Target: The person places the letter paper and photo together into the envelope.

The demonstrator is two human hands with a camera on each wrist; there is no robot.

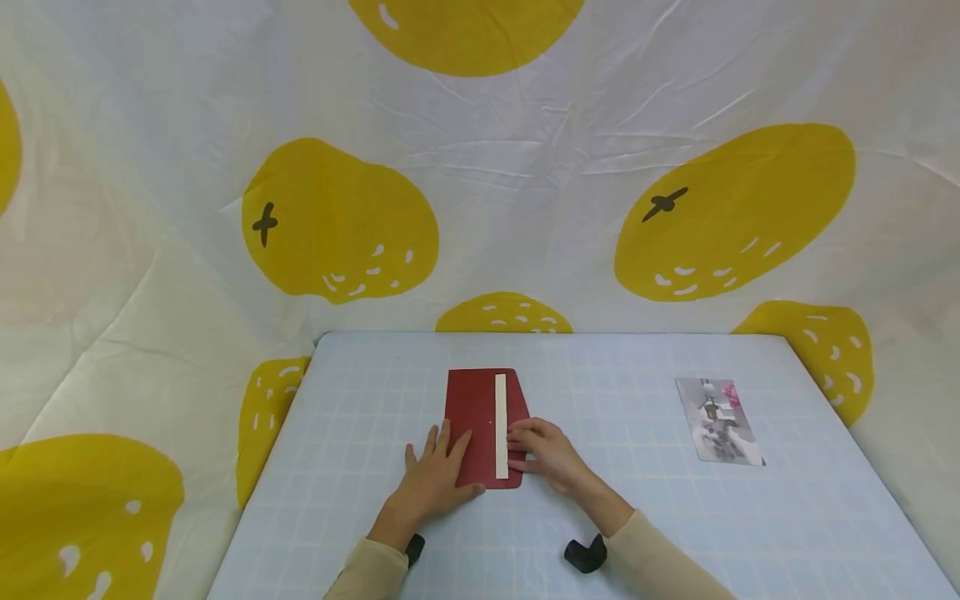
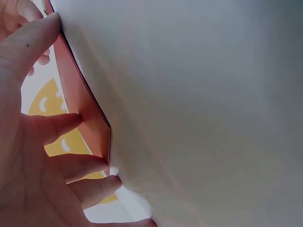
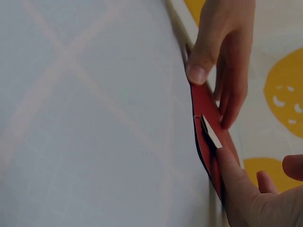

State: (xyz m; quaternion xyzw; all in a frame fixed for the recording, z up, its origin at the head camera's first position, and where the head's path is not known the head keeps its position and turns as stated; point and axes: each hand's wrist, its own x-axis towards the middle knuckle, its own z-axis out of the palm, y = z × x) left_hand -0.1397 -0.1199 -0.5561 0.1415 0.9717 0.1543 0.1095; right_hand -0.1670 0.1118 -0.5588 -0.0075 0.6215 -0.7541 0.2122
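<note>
A red envelope point(image 1: 472, 400) lies on the table, with a long white strip point(image 1: 501, 417) running along its right-hand flap. Spread fingers of my left hand point(image 1: 435, 479) rest on the envelope's lower left part, the thumb at its near edge. My right hand point(image 1: 555, 457) is at the flap, its thumb and fingers apart beside the strip. From the right wrist, one digit of the right hand point(image 3: 251, 198) touches the strip point(image 3: 210, 132) near its end, and the strip's near end looks slightly raised. In the left wrist view the envelope point(image 2: 85, 104) shows edge-on under the left fingers.
A picture card point(image 1: 720, 421) with a grey scene and pink flowers lies on the right side of the table point(image 1: 360, 400). The table has a pale blue checked cover. A white cloth point(image 1: 525, 225) with yellow fruit prints hangs behind and at the sides.
</note>
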